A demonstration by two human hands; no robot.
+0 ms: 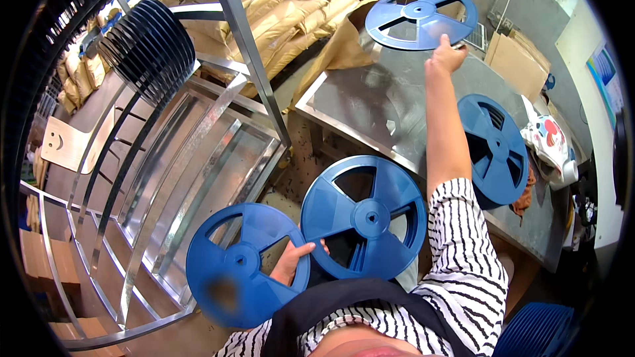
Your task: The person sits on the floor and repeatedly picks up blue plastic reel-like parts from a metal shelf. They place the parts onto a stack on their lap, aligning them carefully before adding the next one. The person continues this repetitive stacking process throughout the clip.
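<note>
Low in front of me, my left hand [290, 262] grips the rim of a blue plastic reel [243, 259] with three wide cut-outs, its thumb on the face. Close by on the right is another blue reel [372, 218]; layers show through its openings, and its support is hidden. Stretched far ahead over the metal table, my right hand [448, 58] holds the near edge of a third blue reel [419, 10]. The fingers beneath that reel are partly hidden. Nearer on the table's right part sits a stack of blue reels [497, 142].
A metal frame rack [248, 46] and curved bars fill the left, with a row of dark discs [152, 49] above. Stacked tan sacks [284, 16] stand behind. The metal table [357, 102] also bears cardboard [519, 59] and a white bag [549, 142]. More blue reels [539, 330] are lower right.
</note>
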